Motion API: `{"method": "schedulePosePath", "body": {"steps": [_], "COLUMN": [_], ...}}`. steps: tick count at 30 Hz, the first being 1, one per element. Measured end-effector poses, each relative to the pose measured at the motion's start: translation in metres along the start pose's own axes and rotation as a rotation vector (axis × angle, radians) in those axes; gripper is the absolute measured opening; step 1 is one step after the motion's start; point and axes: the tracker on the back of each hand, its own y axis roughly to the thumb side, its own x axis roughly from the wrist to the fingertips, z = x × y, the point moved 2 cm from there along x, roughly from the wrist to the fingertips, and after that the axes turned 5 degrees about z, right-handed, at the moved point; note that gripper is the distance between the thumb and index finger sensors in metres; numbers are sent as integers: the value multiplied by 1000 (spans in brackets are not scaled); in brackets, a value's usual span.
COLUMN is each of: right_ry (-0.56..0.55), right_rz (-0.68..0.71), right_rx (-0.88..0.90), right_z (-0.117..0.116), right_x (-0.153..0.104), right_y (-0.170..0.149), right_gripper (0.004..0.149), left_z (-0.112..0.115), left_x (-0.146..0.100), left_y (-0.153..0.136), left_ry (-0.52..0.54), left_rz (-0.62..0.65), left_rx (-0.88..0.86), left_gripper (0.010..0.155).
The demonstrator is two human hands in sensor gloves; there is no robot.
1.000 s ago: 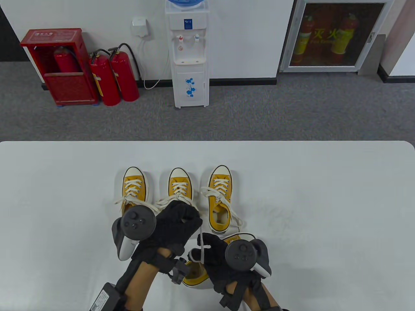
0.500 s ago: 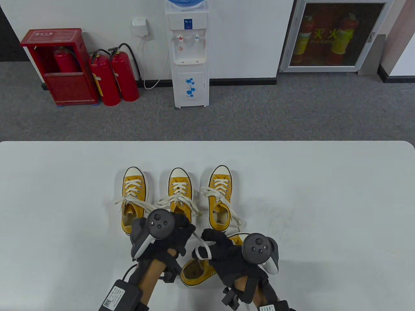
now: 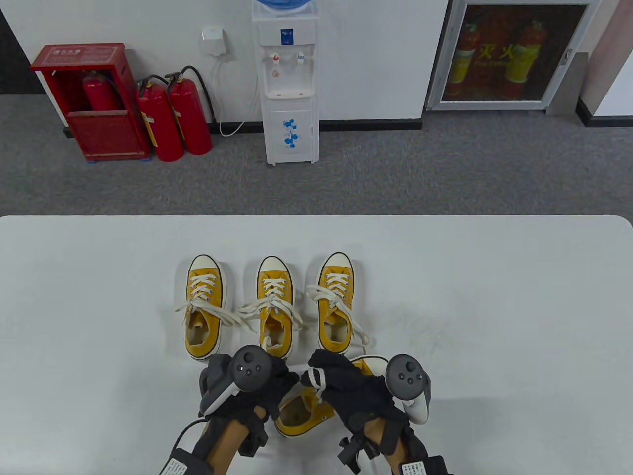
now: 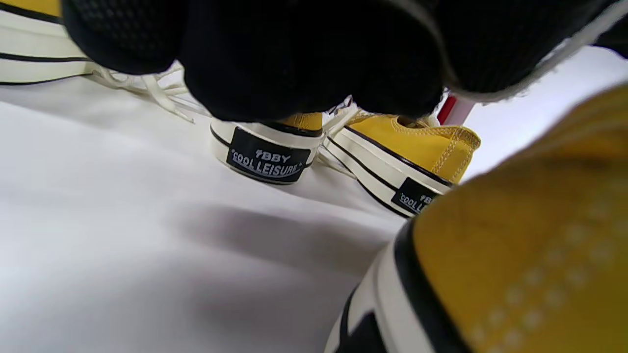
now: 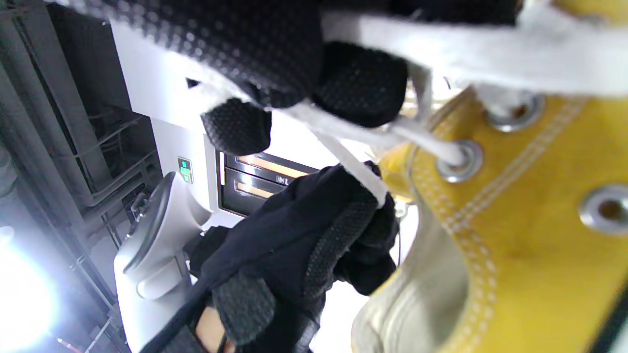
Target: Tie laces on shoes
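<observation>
The white table (image 3: 494,307) stood before a strip of grey carpet (image 3: 395,168) and a white wall, against which were a water dispenser (image 3: 289,94), two red fire extinguishers (image 3: 173,118), a red extinguisher box (image 3: 91,101) and a glazed cabinet (image 3: 509,54). Three yellow canvas shoes (image 3: 273,307) sat side by side near the table's middle, long axes running away from the person, white toe caps toward the wall and heels toward the near edge, their laces in bows or trailing loose. A fourth shoe (image 3: 301,410) lay closer to the person between the two hands, turned at a slant, its opening toward the lower left and its front end hidden under the right hand. The left hand (image 3: 262,383) was curled tight, pinching a strand of white lace (image 5: 353,169) that ran to the shoe's eyelet. The right hand (image 3: 346,386) was also curled, with lace looped around its fingers (image 5: 360,83). Both hovered just above that shoe, nearly touching each other.
</observation>
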Motion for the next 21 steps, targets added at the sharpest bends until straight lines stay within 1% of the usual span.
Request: {"method": "schedulePosePath", "body": {"steps": [6, 12, 16, 18, 20, 21], "right_ry": [-29, -56, -111, -119, -131, -149], "right_rz": [2, 2, 13, 20, 21, 25], "right_rx": [50, 49, -71, -140, -146, -179], "right_z": [-3, -2, 3, 4, 3, 4], "right_x": [-1, -1, -3, -4, -5, -6], "right_y": [0, 0, 2, 5, 7, 9], "right_gripper": [45, 44, 42, 41, 40, 39], "left_z": [8, 15, 17, 18, 18, 18], "left_x": [1, 2, 2, 2, 2, 2], "left_y": [3, 5, 4, 2, 2, 2], "left_ry": [-56, -75, -81, -85, -90, -89], "left_rz": [12, 17, 13, 10, 9, 9], "left_rx": [-28, -20, -26, -23, -21, -25], "left_gripper": [42, 46, 50, 52, 53, 54]}}
